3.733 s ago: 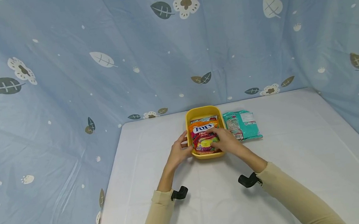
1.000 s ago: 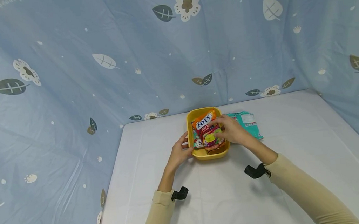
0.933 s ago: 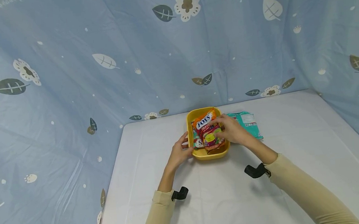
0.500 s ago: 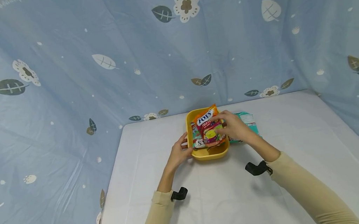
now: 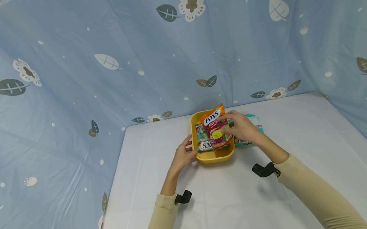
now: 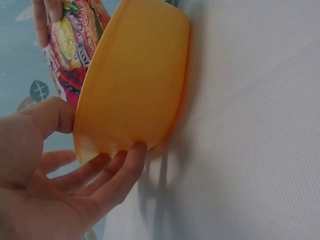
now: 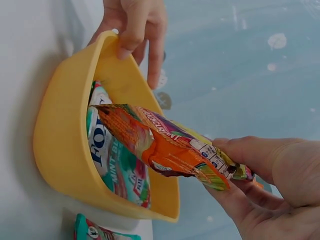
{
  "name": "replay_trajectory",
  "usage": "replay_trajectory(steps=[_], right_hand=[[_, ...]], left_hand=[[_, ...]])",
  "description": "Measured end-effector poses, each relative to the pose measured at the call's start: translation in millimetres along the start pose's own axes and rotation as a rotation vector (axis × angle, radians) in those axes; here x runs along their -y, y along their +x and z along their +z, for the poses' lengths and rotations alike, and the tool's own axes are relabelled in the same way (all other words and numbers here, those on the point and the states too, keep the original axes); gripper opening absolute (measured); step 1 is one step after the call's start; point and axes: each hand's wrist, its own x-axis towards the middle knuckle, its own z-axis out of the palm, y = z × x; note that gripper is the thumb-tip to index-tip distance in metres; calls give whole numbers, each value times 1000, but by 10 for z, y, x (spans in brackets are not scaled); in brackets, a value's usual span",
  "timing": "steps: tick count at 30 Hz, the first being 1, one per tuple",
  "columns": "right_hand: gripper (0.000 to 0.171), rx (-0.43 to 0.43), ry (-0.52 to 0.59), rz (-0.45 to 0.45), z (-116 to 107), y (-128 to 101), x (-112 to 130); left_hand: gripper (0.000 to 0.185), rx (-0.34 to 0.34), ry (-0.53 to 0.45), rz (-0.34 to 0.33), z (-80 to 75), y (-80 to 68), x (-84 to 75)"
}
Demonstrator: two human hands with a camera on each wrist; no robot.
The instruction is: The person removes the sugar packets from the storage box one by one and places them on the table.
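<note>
White tabletop [image 5: 302, 148] before blue leaf-print curtain [image 5: 102, 63]. Item: orange candy bag [image 5: 216, 128], pinched in right hand [image 5: 243, 128], tilted, lower end inside yellow tub [image 5: 213, 156], not yet clear. Left hand [image 5: 183, 156] gripped tub rim at 9 o'clock. Green mint bag [image 5: 202, 141] remained inside; teal packet [image 5: 251, 120] lay at tub's 3 o'clock.

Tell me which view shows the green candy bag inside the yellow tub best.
The right wrist view: the green candy bag lies along the yellow tub floor, under the lifted orange bag. The head view shows only a strip. The left wrist view shows none of it.
</note>
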Motion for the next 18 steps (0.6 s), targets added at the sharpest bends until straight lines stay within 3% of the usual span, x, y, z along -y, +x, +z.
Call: replay_trajectory(steps=[18], right_hand=[[43, -5, 65, 42, -165, -49, -89]], left_hand=[[76, 4, 7, 10, -5, -7, -6]])
